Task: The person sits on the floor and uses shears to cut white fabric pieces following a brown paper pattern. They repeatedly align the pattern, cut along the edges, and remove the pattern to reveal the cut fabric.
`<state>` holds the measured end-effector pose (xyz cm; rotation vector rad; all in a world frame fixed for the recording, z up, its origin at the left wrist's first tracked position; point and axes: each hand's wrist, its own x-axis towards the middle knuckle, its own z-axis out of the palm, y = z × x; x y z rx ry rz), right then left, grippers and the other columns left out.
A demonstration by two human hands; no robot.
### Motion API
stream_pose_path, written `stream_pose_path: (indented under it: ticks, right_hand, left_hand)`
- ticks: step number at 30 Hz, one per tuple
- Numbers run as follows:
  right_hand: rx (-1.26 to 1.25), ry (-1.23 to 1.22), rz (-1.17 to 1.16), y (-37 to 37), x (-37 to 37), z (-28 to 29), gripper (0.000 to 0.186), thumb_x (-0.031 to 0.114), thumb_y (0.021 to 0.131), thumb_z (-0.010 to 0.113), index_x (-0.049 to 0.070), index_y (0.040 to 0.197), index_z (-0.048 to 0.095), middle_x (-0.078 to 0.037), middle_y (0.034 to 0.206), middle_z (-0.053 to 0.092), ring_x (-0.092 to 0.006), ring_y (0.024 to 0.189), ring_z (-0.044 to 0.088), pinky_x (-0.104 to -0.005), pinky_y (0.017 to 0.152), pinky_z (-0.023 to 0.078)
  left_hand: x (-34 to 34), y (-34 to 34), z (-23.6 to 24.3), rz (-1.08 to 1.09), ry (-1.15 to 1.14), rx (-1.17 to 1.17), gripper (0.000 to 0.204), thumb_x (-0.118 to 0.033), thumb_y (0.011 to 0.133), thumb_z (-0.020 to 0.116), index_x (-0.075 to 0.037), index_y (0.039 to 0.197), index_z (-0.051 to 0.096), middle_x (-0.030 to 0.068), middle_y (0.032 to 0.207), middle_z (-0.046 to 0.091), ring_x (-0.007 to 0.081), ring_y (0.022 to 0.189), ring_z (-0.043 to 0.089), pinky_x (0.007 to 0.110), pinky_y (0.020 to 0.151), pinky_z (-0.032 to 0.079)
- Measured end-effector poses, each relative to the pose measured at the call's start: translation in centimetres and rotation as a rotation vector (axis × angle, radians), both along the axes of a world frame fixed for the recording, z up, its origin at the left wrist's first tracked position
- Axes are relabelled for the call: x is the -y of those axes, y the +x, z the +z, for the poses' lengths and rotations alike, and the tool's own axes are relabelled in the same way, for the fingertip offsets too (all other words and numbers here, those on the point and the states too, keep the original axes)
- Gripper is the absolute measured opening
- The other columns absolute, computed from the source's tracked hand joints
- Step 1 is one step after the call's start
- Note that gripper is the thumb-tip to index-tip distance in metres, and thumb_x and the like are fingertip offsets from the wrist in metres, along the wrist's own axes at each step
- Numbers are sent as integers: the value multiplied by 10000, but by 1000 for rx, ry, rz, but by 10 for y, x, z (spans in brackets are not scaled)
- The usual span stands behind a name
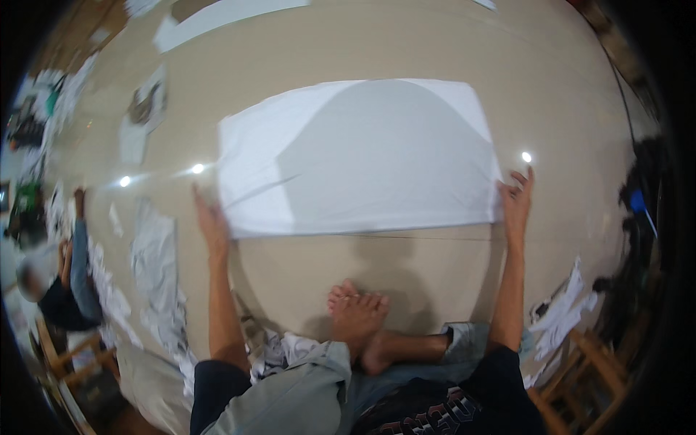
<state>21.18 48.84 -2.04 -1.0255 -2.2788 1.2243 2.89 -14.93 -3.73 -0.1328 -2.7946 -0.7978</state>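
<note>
A white piece of cloth (pixel 391 156) lies spread in a wide rectangle on the pale floor in front of me, with a greyer rounded area over much of it. At its left edge, near the lower left corner, my left hand (pixel 211 223) grips the cloth between thumb and fingers, the index finger stretched out. My right hand (pixel 516 203) pinches the right edge near the lower right corner, its other fingers raised. A crease runs inward from the left side. My bare feet (pixel 360 315) rest just on the near side of the cloth.
Grey-white fabric (pixel 154 254) and a smaller white piece (pixel 134 138) lie to the left. More white cloth (pixel 562 319) sits at right by a wooden frame (pixel 591 370). A white strip (pixel 225 22) lies far ahead. Another person (pixel 69 290) sits at far left.
</note>
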Motion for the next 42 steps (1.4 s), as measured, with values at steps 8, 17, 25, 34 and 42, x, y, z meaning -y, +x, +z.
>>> stream_pose_path:
  ticks: [8, 17, 25, 34, 42]
  right_hand:
    - [27, 59, 42, -1, -1, 0, 866, 22, 889, 729, 32, 1600, 233, -150, 1317, 607, -173, 874, 623, -316, 809, 532]
    - [28, 143, 87, -8, -1, 3, 851, -6, 884, 709, 15, 1591, 236, -138, 1291, 618, -187, 852, 615, -328, 780, 531]
    - [22, 62, -2, -13, 10, 14, 825, 37, 893, 734, 1, 1577, 274, -137, 1287, 611, -179, 842, 596, -319, 757, 515]
    - [56, 434, 204, -4, 47, 13, 707, 244, 961, 697, 5, 1544, 376, -217, 1549, 419, -395, 1460, 362, -532, 1200, 276]
    - [331, 607, 580, -28, 105, 5, 847, 553, 961, 606, 3, 1556, 358, -236, 1657, 252, -461, 1539, 169, -696, 1199, 104]
  left_hand:
    - [-28, 14, 23, 130, -31, 24, 611, -67, 993, 552, 0, 1562, 341, 237, 1617, 343, 427, 1462, 365, 447, 1209, 289]
    - [-118, 19, 10, -249, -341, 21, 580, -279, 1063, 496, -66, 1583, 355, 157, 1670, 283, 365, 1555, 206, 540, 1258, 124]
    - [-109, 13, -9, -111, -408, 204, 655, -441, 1091, 395, -85, 1626, 264, 167, 1697, 208, 380, 1573, 129, 569, 1256, 39]
    - [-188, 1, 25, -506, -357, 40, 680, -409, 1041, 533, -71, 1594, 328, 184, 1681, 236, 413, 1559, 158, 633, 1236, 76]
    - [-242, -22, -8, -485, -369, 49, 691, -473, 1046, 496, -91, 1600, 339, 165, 1683, 248, 384, 1564, 165, 620, 1242, 85]
